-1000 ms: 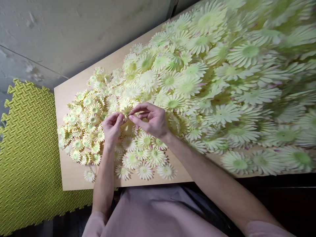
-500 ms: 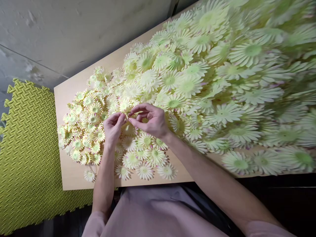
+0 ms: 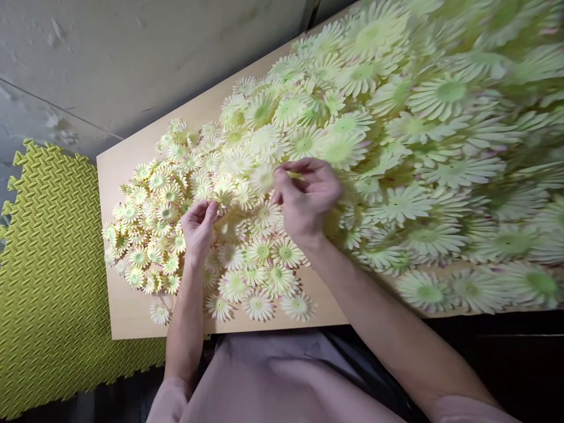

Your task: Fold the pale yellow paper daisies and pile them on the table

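Pale yellow-green artificial daisy heads with purple-tinged petal tips cover much of the board. My left hand point(image 3: 199, 226) is closed, thumb and fingers pinching a small daisy head point(image 3: 224, 200) by its near edge. To its right, my right hand point(image 3: 308, 200) is pinched closed over the pile, with a blurred daisy head point(image 3: 262, 178) at its fingertips. Smaller flower heads point(image 3: 166, 212) lie heaped to the left of my left hand. Larger, flatter ones point(image 3: 400, 203) spread out beyond my right hand.
The wooden board point(image 3: 132, 314) has its left and front edges showing. A grey wall point(image 3: 176, 53) runs along its far side. A yellow-green interlocking foam mat point(image 3: 53, 276) lies to the left.
My right hand has moved right and slightly away from my left hand, and a blurred daisy head now shows at its fingertips. My left hand has stayed nearly in place.
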A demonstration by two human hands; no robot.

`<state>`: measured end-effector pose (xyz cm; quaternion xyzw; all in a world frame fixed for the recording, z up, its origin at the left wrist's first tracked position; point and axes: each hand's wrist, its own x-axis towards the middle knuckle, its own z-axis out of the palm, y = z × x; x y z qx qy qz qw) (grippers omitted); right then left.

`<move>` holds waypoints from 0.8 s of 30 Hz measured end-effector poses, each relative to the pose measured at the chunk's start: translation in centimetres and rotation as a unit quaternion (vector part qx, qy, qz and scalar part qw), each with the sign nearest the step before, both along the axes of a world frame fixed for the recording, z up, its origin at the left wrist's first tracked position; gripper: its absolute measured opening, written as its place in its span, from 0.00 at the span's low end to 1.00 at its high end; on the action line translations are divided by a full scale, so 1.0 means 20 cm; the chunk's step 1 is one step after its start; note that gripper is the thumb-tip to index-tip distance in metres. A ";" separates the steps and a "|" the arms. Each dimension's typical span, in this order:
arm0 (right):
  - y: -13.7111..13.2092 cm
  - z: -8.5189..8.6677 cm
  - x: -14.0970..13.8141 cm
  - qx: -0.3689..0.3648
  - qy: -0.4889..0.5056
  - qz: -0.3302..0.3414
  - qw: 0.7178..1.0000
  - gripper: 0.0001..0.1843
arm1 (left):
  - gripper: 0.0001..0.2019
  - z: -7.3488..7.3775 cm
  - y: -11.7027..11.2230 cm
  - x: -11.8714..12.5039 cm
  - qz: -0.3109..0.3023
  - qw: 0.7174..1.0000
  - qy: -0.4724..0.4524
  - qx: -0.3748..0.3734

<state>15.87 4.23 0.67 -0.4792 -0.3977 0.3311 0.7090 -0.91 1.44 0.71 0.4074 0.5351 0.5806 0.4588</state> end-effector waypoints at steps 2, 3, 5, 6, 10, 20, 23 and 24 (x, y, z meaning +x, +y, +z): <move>0.02 0.00 0.01 0.006 0.000 -0.048 0.999 0.10 | 0.11 0.00 0.00 -0.01 0.003 1.000 -0.004 -0.001; 0.02 0.00 0.02 0.011 -0.004 -0.046 0.999 0.10 | 0.11 0.00 0.00 -0.01 0.000 1.000 -0.004 -0.002; 0.00 0.00 0.00 0.023 -0.016 0.005 1.000 0.10 | 0.11 -0.01 0.00 -0.01 -0.012 1.000 -0.006 -0.006; -0.02 0.00 -0.01 0.028 -0.024 0.044 0.998 0.10 | 0.11 -0.01 0.00 -0.01 -0.017 1.000 -0.009 -0.007; -0.08 0.01 -0.05 0.034 -0.062 0.181 0.981 0.10 | 0.11 0.00 0.00 0.00 -0.038 0.999 -0.017 -0.013; -0.09 0.00 -0.06 -0.017 -0.032 0.238 0.971 0.15 | 0.10 0.01 -0.02 0.02 -0.053 0.998 0.037 0.004; -0.09 0.00 -0.06 -0.018 -0.016 0.244 0.970 0.16 | 0.10 0.01 -0.02 0.02 -0.056 0.997 0.046 0.008; -0.09 0.01 -0.06 -0.016 -0.010 0.245 0.969 0.16 | 0.10 0.01 -0.02 0.01 -0.057 0.997 0.046 0.008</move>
